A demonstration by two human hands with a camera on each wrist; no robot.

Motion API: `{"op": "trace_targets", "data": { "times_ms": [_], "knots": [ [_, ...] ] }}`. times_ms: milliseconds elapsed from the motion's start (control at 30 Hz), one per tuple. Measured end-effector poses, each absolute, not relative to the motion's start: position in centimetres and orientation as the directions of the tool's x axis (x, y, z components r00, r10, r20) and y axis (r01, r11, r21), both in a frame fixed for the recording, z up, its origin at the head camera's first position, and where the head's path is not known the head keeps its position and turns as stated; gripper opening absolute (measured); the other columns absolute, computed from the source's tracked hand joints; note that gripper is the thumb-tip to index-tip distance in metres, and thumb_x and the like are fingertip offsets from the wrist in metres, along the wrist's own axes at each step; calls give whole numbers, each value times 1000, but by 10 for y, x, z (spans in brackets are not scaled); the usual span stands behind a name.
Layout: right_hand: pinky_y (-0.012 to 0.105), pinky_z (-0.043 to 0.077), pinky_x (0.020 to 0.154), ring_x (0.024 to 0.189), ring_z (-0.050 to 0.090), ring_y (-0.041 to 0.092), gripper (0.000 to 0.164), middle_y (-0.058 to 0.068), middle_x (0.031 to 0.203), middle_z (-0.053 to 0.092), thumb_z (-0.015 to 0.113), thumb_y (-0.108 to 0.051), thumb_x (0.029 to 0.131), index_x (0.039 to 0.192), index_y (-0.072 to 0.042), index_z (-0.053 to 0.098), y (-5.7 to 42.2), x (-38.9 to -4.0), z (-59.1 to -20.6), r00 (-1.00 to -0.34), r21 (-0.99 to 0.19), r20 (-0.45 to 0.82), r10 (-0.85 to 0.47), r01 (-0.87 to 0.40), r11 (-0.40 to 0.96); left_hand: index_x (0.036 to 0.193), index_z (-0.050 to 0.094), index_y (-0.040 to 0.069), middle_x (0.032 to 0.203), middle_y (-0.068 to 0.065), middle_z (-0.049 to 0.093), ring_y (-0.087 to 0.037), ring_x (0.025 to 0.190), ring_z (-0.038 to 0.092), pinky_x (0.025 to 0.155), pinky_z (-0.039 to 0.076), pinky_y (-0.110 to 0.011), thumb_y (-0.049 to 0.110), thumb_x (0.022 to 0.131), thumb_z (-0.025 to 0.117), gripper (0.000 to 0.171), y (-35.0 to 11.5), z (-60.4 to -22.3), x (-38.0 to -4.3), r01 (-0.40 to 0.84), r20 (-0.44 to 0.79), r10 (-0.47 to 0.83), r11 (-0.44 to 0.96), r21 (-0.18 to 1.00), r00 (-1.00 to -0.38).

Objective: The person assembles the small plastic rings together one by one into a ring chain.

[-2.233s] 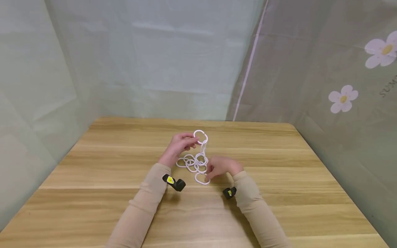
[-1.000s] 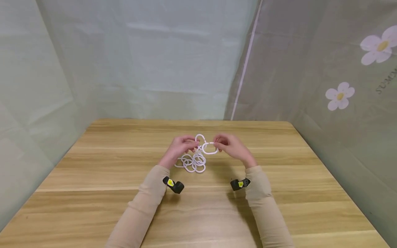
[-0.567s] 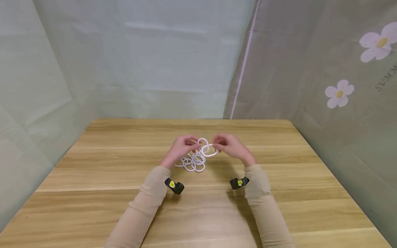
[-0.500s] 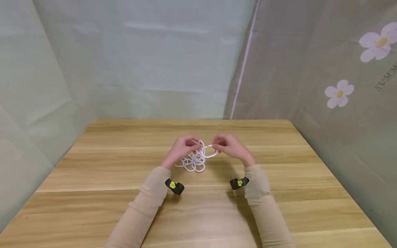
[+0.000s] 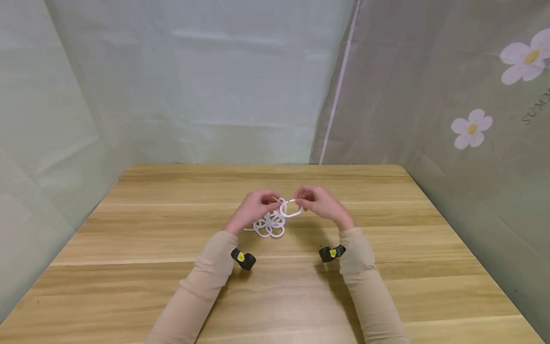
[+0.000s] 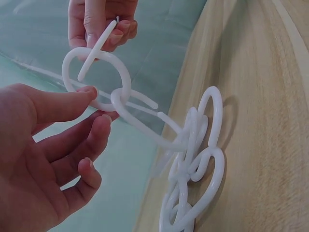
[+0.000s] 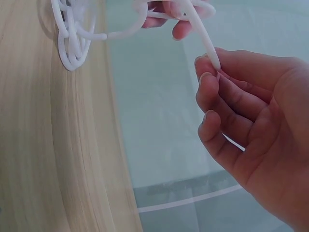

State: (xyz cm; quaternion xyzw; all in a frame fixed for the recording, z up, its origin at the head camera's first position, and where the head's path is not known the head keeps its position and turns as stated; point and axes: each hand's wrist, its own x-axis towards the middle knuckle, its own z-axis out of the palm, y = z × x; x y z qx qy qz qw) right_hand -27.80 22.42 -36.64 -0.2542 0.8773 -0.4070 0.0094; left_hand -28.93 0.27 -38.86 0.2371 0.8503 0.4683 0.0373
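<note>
My left hand [image 5: 253,208] pinches the top ring [image 6: 124,79] of a chain of white plastic split rings between thumb and fingertips. From that ring, a linked ring [image 6: 140,124] slants down to the rest of the chain [image 6: 218,116], heaped on the table. Opposite, my right hand [image 5: 319,203] pinches another white split ring [image 5: 293,215] between thumb and forefinger. In the left wrist view this ring is edge-on, crossing the top ring's rim, with its lower end showing inside the opening. Both pinched rings are held above the table.
The wooden table [image 5: 275,296] extends around both forearms. Pale fabric [image 5: 215,95] hangs behind its far edge, and a grey flowered curtain [image 5: 429,86] stands along the right. Each wrist wears a small black camera, such as the left camera [image 5: 247,261].
My right hand has lifted its ring off the table to meet the left hand's ring. The left hand has shifted slightly right, turning its ring and lowering it, and the two rings now overlap.
</note>
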Motion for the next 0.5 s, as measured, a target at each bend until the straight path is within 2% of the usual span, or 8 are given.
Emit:
{"op": "trace_targets", "data": {
  "times_ms": [67,233,400,500],
  "knots": [
    [44,55,68,69,62,22,10,24,88,69,61,-7,93,98,0,64,225,-279,-367,-871,-723,198,-449,-440,533,110,70,9,102,-15,72,-23,90,68,75,55,-29,17,92,66,21,2,-389,-290,375,162,442,452,809,-882],
    [38,55,66,73,64,32,11,15,85,70,62,-7,93,99,2,64,226,-279,-368,-878,-732,198,-436,-428,530,111,70,9,100,-15,71,-22,83,65,69,51,-26,18,91,66,23,0,-388,-289,387,161,454,466,795,-877],
    [46,54,68,74,64,33,12,17,86,70,61,-7,93,100,2,64,229,-279,-368,-887,-732,190,-422,-414,541,114,70,11,96,-12,69,-20,79,61,66,48,-25,20,91,67,25,-1,-384,-286,407,141,492,490,771,-859],
    [39,54,66,71,63,27,12,22,87,69,60,-7,93,99,2,65,232,-279,-368,-885,-712,190,-424,-422,561,120,67,12,99,-13,67,-21,80,62,67,48,-25,19,90,69,31,-6,-383,-286,431,131,526,501,750,-840]
  ]
}}
